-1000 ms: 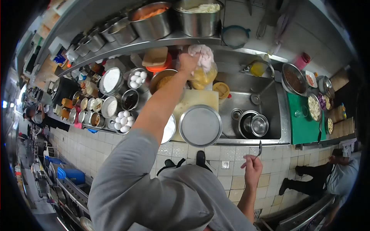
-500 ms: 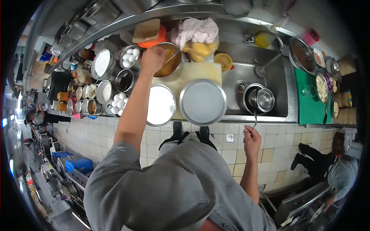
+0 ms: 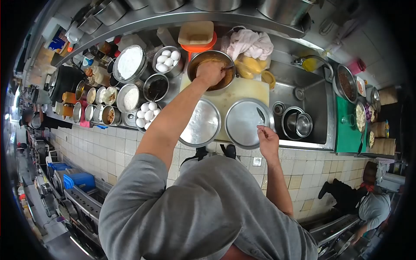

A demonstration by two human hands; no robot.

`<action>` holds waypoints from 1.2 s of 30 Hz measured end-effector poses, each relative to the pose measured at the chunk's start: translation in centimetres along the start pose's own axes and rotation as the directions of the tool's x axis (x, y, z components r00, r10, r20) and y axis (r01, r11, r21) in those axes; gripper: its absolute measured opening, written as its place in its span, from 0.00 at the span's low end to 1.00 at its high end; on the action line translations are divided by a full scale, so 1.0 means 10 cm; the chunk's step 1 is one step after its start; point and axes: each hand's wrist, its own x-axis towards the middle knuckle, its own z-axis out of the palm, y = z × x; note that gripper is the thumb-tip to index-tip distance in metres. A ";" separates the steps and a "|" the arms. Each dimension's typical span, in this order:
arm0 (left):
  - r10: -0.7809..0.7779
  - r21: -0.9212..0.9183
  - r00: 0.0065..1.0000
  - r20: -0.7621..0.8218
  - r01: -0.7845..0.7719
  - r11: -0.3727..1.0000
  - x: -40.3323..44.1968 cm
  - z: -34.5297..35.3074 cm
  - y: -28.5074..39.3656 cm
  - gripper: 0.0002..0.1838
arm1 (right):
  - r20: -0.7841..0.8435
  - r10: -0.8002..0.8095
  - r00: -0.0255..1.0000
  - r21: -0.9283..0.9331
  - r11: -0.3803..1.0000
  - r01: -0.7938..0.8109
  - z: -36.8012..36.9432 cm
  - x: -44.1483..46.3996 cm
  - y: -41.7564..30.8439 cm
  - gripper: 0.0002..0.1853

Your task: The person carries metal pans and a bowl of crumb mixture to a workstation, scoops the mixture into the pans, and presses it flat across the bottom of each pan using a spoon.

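Over the metal bowl of orange-brown mixture (image 3: 223,82), my left hand (image 3: 211,73) is closed at a metal utensil handle (image 3: 228,67); its fingertips are partly hidden. My right hand (image 3: 268,139) pinches a spoon (image 3: 261,115) above the right-hand round metal pan (image 3: 245,123). A second round pan (image 3: 201,123) lies to its left, below my left forearm. Both pans overlap the front of a pale cutting board (image 3: 255,92). Right of the bowl sit a bag of yellow food (image 3: 251,67) and a pinkish cloth (image 3: 251,43).
Bowls of eggs (image 3: 167,60), white powder (image 3: 130,63) and dark sauce (image 3: 156,87) stand left. The sink (image 3: 316,108) holds small metal bowls (image 3: 303,125). A green board (image 3: 345,119) lies farther right. A co-worker (image 3: 372,208) is at lower right. Pots line the shelf (image 3: 173,18).
My left hand has left the cloth and moved over to the mixture bowl. My right hand has carried its spoon from beside the sink to above the right-hand pan.
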 end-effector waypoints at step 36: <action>-0.844 -0.959 0.478 -0.242 0.018 0.284 -2.90 -1.58 -0.84 0.15 | 0.359 -0.291 0.887 -0.396 0.813 0.427 0.93 0.10 -0.31 0.23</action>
